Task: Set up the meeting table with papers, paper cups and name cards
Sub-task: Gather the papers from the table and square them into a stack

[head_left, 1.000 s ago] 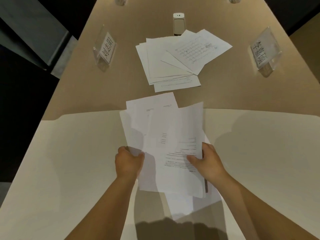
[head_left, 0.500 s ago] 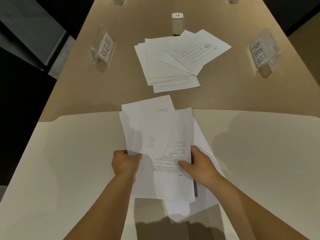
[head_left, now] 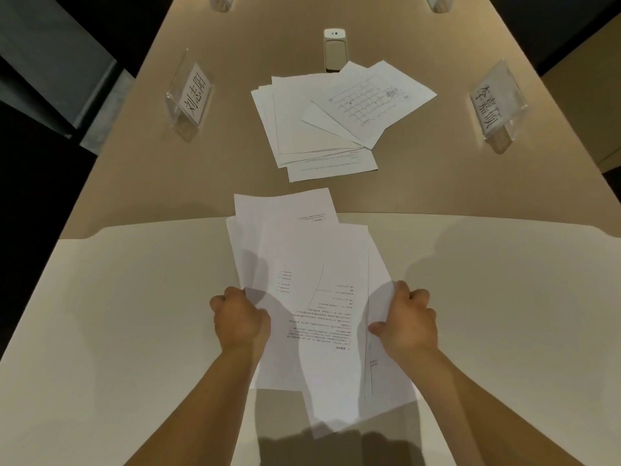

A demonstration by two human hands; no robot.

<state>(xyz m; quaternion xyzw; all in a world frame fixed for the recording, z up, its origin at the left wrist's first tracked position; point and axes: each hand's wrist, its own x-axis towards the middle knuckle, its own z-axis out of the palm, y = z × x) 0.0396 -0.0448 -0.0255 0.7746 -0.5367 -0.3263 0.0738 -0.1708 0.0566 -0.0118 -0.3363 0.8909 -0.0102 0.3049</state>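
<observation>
Here, left hand (head_left: 240,319) and right hand (head_left: 408,322) each grip, fingers curled, opposite side edges of the paper sheaf (head_left: 312,280) over the tabletop's (head_left: 134,183) near edge.

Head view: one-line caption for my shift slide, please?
Both hands, left and right, grip a loose sheaf of papers over the meeting table, between two name cards.

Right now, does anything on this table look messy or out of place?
Yes. The loose pile of sheets mid-table is fanned out, with a grid sheet lying crooked on top. The stack held by the left hand and right hand is also uneven, its edges not lined up.
</observation>
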